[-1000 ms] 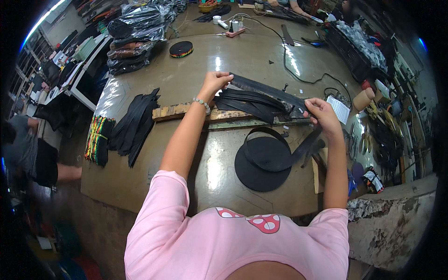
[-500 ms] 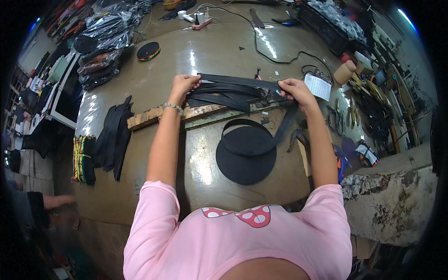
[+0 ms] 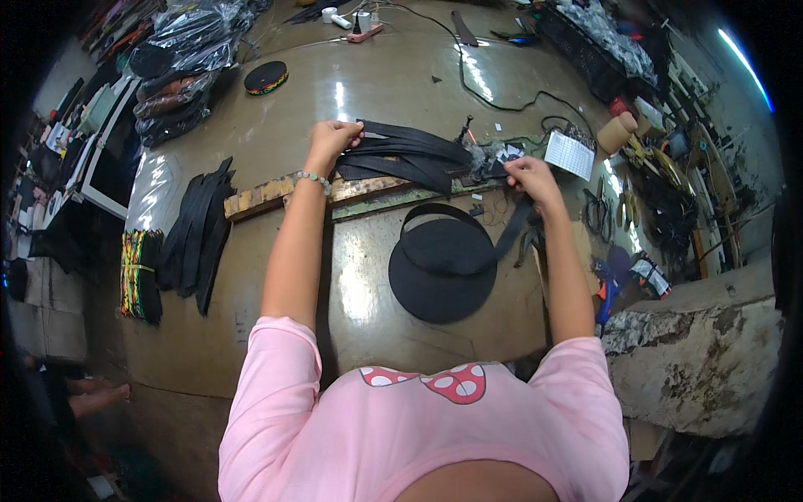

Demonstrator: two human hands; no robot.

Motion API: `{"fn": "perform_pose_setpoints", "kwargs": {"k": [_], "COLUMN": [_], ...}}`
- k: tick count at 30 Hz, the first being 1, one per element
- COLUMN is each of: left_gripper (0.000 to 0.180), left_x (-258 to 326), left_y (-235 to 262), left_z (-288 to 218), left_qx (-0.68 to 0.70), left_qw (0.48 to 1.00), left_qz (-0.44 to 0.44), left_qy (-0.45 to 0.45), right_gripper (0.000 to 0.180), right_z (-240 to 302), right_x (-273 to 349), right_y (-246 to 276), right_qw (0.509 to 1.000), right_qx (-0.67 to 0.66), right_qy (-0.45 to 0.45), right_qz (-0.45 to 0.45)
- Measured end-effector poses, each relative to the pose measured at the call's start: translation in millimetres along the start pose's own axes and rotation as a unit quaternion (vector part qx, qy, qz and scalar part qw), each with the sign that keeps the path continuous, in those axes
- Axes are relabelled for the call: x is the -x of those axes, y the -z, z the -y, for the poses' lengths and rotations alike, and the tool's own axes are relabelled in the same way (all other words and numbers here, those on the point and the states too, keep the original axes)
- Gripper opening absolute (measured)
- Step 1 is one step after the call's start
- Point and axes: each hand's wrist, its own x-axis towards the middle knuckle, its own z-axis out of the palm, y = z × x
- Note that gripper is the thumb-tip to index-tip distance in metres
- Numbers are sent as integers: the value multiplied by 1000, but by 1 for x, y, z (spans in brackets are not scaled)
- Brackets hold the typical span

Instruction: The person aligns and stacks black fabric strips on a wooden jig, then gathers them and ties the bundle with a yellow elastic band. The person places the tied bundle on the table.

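My left hand [image 3: 332, 138] is closed on the left end of a black webbing strip, at the pile of cut black strips [image 3: 401, 159] lying across a worn wooden bar [image 3: 272, 198]. To the right, my right hand [image 3: 530, 176] pinches the black webbing tape [image 3: 512, 231] beside a small tool [image 3: 488, 161] fixed at the bar's end; its details are hard to make out. From that hand the tape runs down to a large flat roll of black webbing [image 3: 435, 293], its outer turn standing loose in a loop.
More black strips [image 3: 194, 238] and a tied bundle of coloured cords [image 3: 138, 272] lie on the left. A small round roll [image 3: 266, 78], a power strip [image 3: 365, 33] and a cable [image 3: 468, 84] are farther back. A gridded paper [image 3: 570, 155] and scissors [image 3: 597, 211] lie right.
The strip that stretched taut between my hands now lies over the pile, free of my right hand. My right hand has dropped slightly, holding the tape from the roll.
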Motion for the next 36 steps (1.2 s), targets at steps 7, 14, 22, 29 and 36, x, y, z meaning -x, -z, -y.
{"fn": "perform_pose_setpoints", "kwargs": {"k": [7, 14, 22, 29, 36], "left_gripper": [27, 22, 25, 25, 26], "left_x": [7, 3, 4, 3, 1], "left_y": [9, 10, 3, 1, 3], "left_z": [0, 1, 1, 1, 0], "left_qx": [18, -21, -49, -69, -105], "left_qw": [998, 998, 999, 997, 994], "left_qz": [52, 64, 14, -11, 4], "left_qy": [-12, 12, -10, -12, 8], "right_gripper": [26, 19, 23, 25, 24], "right_z": [96, 86, 78, 109, 82], "right_x": [8, -55, -64, -5, 24], "right_y": [-72, -188, -198, -105, 12], "right_qw": [967, 962, 941, 933, 982], "right_qx": [-51, 145, 234, 244, 102], "right_qy": [248, 233, 237, 242, 145], "right_qz": [40, -2, -54, 108, 63]}}
